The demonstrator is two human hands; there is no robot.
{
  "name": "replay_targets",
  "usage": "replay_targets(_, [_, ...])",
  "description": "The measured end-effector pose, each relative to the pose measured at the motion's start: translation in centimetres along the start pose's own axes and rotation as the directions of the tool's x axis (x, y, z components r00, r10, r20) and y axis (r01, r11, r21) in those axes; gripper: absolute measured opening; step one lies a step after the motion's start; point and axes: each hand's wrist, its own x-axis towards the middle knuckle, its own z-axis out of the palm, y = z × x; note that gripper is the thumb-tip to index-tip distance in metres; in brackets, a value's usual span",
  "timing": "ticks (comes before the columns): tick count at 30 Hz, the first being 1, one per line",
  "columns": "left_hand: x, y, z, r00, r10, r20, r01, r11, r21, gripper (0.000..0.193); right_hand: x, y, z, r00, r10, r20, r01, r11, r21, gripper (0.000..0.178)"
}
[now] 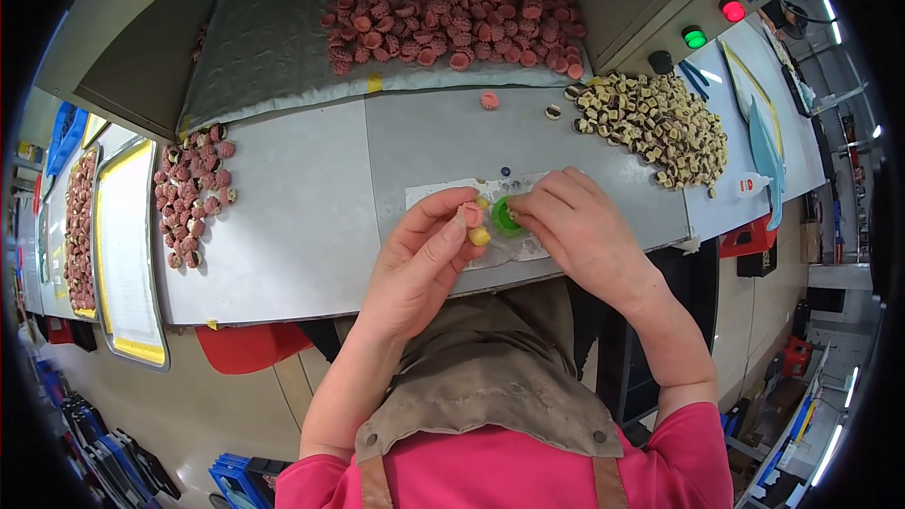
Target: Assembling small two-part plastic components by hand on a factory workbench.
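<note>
My left hand (424, 250) pinches a pink, bumpy, raspberry-like cup (472, 215) between thumb and fingers. Yellow covers (480, 236) show at its fingertips. Close by on the right, my right hand (566, 221) has its fingers pressed together over a small round green dish (503, 217); what they hold is mostly hidden. The dish rests on a stained white sheet (429, 196). Far right lies a heap of small cream-and-brown pieces (650, 127), with a single piece (552, 112) apart from it. A lone pink cup (489, 101) sits farther back on the grey table.
A big pile of pink cups (462, 14) lies on a grey mat under the machine's hood. Joined pink-and-cream pieces (191, 193) lie at the left, near yellow-edged trays (129, 254). A red button (732, 8), a green button (695, 37) and a white bottle (751, 185) are at the right.
</note>
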Motion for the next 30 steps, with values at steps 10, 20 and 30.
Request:
replay_targets(10, [0.2,0.0,-0.1,0.995,-0.050,0.088,0.047,0.998,0.029,0.030,-1.5,-0.8,-0.2,0.966,0.254,-0.055,-0.202,0.868,0.453,0.019])
replay_targets(20, [0.4,-0.5,0.3,0.996,-0.025,0.088,0.017,0.996,0.087,0.030,0.4,-1.9,-0.2,0.983,-0.012,-0.184,0.082,0.923,0.376,0.022])
replay_targets(30, [-0.2,-1.0,1.1,0.993,0.117,-0.004,-0.109,0.939,0.326,0.026,-0.2,-2.4,1.6,0.962,0.108,-0.251,0.023,0.884,0.468,0.022])
